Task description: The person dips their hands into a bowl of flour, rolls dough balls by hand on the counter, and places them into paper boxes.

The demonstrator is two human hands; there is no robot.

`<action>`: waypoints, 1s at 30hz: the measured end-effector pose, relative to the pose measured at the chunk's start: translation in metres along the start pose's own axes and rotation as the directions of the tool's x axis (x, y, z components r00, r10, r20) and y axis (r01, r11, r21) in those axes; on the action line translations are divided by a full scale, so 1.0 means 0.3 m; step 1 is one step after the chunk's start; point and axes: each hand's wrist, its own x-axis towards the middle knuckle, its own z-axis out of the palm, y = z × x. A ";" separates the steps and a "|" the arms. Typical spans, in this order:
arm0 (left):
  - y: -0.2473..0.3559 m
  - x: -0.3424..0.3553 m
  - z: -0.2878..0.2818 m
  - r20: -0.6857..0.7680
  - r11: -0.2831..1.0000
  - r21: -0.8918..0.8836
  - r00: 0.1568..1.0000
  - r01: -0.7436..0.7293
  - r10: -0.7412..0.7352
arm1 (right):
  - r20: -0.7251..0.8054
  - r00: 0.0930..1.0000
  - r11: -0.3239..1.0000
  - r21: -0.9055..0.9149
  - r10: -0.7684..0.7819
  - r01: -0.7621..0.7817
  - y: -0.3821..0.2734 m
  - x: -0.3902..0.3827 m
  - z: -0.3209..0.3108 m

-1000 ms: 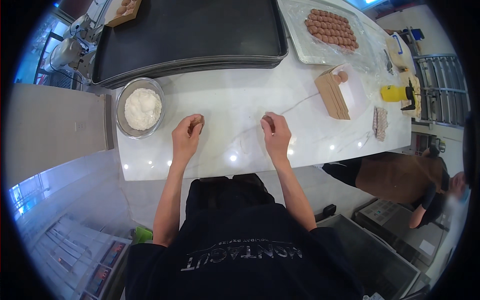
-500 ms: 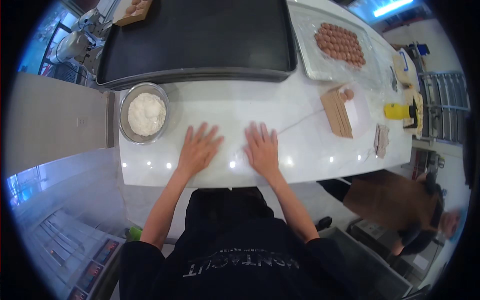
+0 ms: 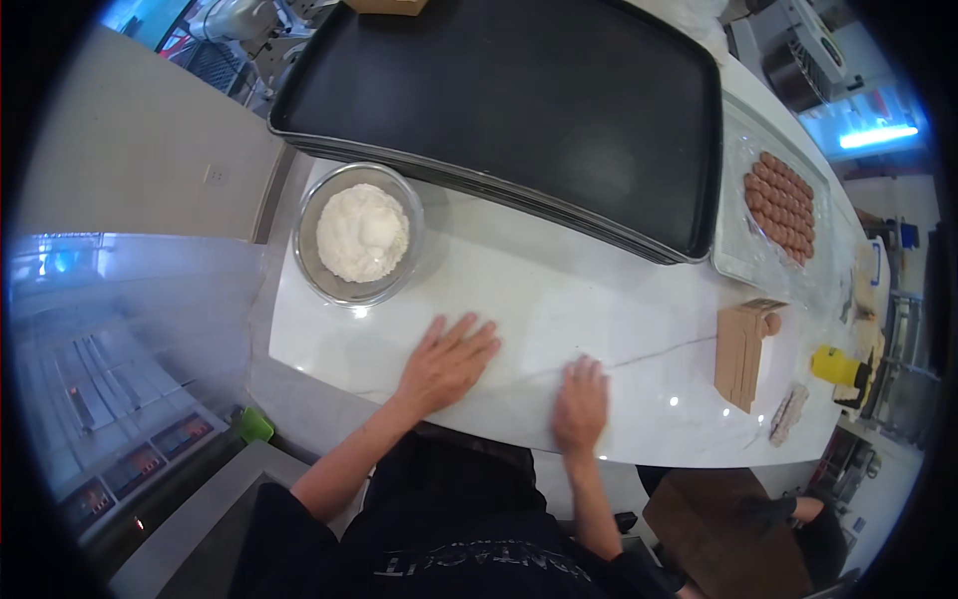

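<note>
Two hands lie flat, palms down, on the white marble-look bench (image 3: pixel 599 299), near its front edge. The left hand (image 3: pixel 444 364) has its fingers spread wide and holds nothing; the right hand (image 3: pixel 581 404) rests with fingers closer together, also holding nothing, a short way to the right of it. Beyond the left hand stands a round clear glass bowl (image 3: pixel 309 265) with a heap of white flour (image 3: pixel 361 232) in it. Behind that sits a large black rectangular baking tray (image 3: pixel 499 90). To the right of the tray is a clear tray of brown sausages (image 3: pixel 780 205). Right of the right hand stands a stack of tan wooden boards (image 3: pixel 740 351), and past it a small yellow tool (image 3: pixel 834 365).
</note>
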 end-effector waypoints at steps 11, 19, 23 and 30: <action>0.022 0.047 0.012 -0.022 0.995 -0.088 0.998 0.052 -0.054 | -0.007 0.999 0.983 0.175 0.051 -0.049 -0.094 -0.022 -0.013; 0.002 0.352 0.004 -0.193 0.975 -0.062 0.956 0.212 -0.220 | -0.110 0.976 0.980 0.092 0.186 -0.176 -0.068 0.348 -0.022; 0.043 0.159 0.010 0.044 0.981 -0.164 0.995 0.101 -0.095 | 0.035 0.996 0.996 0.028 0.083 -0.084 -0.114 0.108 -0.013; -0.010 0.396 0.019 -0.122 0.982 -0.009 0.975 0.187 -0.186 | -0.130 0.970 0.978 0.024 0.207 -0.206 0.021 0.340 -0.063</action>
